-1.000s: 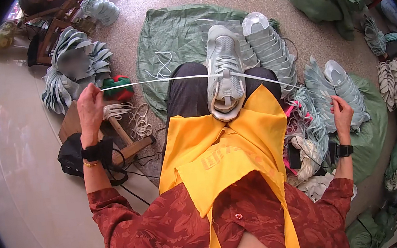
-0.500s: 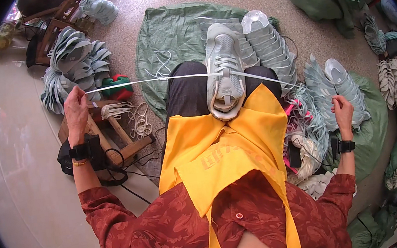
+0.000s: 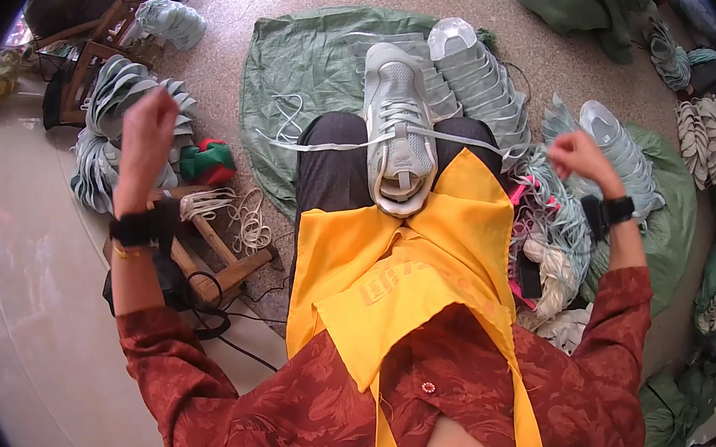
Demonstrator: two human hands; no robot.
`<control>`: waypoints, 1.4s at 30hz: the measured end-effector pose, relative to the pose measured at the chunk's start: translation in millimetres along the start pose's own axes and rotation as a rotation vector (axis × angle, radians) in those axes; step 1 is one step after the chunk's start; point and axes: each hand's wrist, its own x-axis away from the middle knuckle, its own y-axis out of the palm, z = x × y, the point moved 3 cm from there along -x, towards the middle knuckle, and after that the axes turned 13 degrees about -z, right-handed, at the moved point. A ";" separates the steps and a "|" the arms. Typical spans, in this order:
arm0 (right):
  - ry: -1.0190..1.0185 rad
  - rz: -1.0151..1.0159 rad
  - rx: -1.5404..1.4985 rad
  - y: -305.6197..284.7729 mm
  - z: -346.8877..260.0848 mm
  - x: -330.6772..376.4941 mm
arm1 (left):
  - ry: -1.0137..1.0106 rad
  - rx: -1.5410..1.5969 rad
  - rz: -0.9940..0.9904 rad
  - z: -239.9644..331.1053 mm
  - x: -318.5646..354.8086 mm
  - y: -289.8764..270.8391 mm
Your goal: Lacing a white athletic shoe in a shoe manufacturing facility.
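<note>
Lap: a yellow cloth (image 3: 398, 263) drapes over the knees at frame centre, with the grey shoe (image 3: 398, 122) resting sole-down on the dark trousers just beyond it.
Left hand (image 3: 144, 146): raised at upper left, closed into a fist; the lace end it seems to pull is too thin to trace all the way into the grip.
Right hand (image 3: 578, 156): lifted at centre right, fingers curled shut, apparently around the other lace end.
Lace (image 3: 323, 145): a pale band running out both sides of the shoe's eyelets, drawn fairly taut.
Progress: several eyelet rows already look crossed; by my reading the lacing is well along, with tightening and tying left.
Shoe axis: long axis runs up-down in the frame, toe toward the top, heel opening toward the person.
Beyond: a green sack (image 3: 305, 70) spread on the floor, a row of grey shoes (image 3: 474, 78) beside it.
</note>
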 end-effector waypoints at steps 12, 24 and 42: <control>-0.423 0.279 -0.693 77.8 -111.8 5.6 | -0.148 0.611 -0.299 81.3 18.4 123.5; -0.550 0.241 -0.629 143.2 -162.6 -45.9 | -0.167 1.284 -0.301 152.0 13.4 177.3; -0.503 0.396 -0.263 154.3 -176.1 -51.1 | -0.173 1.392 -0.097 154.7 9.5 199.9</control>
